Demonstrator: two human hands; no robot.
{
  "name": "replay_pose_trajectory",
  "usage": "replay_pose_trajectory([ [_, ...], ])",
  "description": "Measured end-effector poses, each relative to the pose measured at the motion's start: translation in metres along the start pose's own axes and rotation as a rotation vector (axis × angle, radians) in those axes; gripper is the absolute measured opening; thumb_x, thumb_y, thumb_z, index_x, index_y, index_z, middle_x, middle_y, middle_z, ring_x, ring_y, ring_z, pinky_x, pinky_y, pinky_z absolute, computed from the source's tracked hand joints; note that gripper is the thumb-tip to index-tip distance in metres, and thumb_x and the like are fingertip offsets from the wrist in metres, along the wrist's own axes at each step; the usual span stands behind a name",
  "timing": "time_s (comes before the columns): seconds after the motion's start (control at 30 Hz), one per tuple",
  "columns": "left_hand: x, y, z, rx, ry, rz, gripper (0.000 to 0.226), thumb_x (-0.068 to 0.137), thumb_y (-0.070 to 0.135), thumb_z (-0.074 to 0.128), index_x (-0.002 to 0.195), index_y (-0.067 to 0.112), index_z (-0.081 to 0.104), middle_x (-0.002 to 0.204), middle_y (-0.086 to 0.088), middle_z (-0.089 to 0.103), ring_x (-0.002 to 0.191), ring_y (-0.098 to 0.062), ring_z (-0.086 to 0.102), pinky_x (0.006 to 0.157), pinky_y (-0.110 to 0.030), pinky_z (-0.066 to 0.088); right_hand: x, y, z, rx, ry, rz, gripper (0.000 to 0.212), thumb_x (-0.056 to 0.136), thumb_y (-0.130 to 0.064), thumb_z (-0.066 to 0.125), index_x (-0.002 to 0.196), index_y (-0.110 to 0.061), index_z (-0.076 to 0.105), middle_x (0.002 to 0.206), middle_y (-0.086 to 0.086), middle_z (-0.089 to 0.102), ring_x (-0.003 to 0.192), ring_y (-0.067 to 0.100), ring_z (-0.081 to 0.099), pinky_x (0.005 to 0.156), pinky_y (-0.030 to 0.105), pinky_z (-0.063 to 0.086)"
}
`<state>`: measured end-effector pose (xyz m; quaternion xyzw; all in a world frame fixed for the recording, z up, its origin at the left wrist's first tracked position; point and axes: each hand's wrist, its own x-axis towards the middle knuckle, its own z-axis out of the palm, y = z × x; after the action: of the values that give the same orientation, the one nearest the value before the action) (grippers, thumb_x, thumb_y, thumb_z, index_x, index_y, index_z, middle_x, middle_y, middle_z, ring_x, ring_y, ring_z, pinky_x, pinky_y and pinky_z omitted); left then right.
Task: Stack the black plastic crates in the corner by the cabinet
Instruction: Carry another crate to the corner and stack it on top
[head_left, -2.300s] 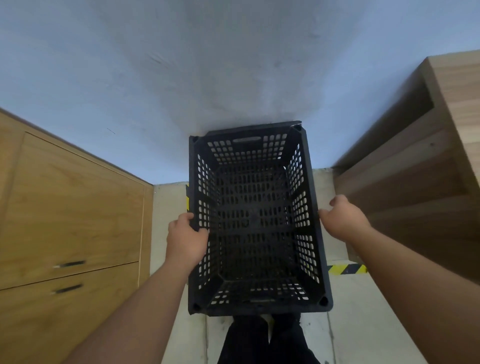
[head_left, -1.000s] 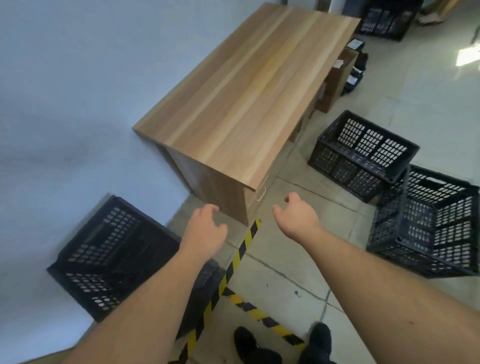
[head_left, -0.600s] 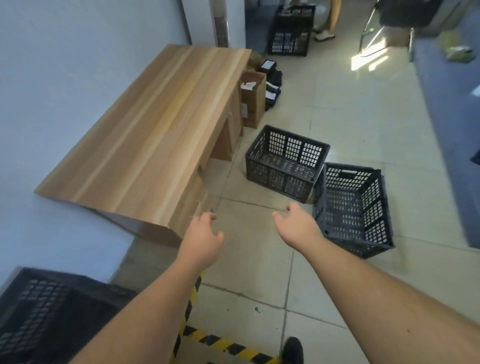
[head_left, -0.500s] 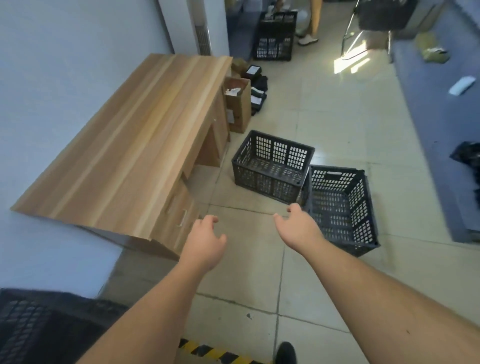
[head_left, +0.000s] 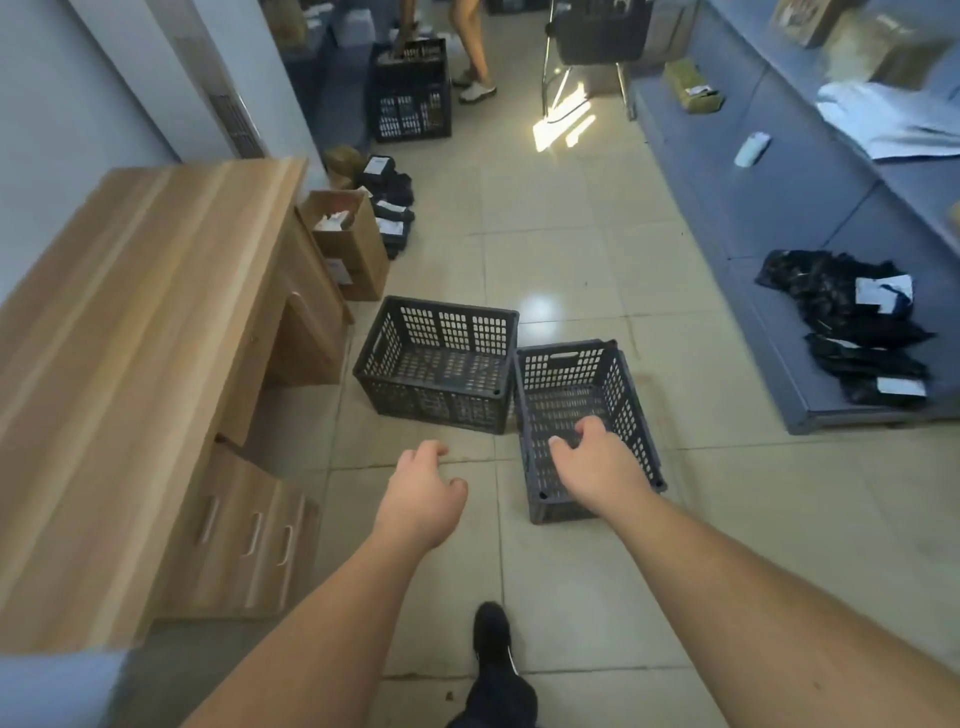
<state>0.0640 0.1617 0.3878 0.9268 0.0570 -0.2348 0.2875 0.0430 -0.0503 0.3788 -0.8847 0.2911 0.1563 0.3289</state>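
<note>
Both your hands are out in front, empty, fingers loosely spread. Your left hand (head_left: 422, 499) hangs over bare floor tile (head_left: 561, 249). Your right hand (head_left: 597, 465) sits in front of the near crate (head_left: 613, 384); can't tell if it touches the rim. That crate stands upright on the floor, long side running away from you. The second crate (head_left: 441, 358) is just beside it on the left, corners about touching, turned crosswise. Wooden table (head_left: 140, 332) with drawers runs along the left wall. A third crate (head_left: 413, 88) stands far back, near another person's legs.
</note>
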Motion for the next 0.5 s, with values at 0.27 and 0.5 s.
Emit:
replay_pose_trajectory([
  [0.27,0.094,0.053,0.025,0.031,-0.125,0.018,0.054,0.101,0.024,0.057,0.154,0.019,0.046,0.152,-0.005,0.047,0.110,-0.021,0.058,0.101,-0.036,0.050,0.088,0.018,-0.021,0.041,0.041,0.158,0.057,0.097,-0.052,0.048,0.143,-0.018,0.046,0.132,0.012,0.062,0.116,0.035,0.062,0.094,0.043,0.052],
  [0.5,0.150,0.090,0.046,0.076,-0.208,0.009,0.055,0.100,0.024,0.056,0.154,0.019,0.047,0.152,-0.007,0.048,0.118,-0.026,0.060,0.104,-0.039,0.052,0.141,0.037,-0.036,0.065,0.033,0.254,0.055,0.094,-0.052,0.048,0.136,-0.016,0.053,0.127,0.011,0.065,0.113,0.034,0.063,0.093,0.042,0.054],
])
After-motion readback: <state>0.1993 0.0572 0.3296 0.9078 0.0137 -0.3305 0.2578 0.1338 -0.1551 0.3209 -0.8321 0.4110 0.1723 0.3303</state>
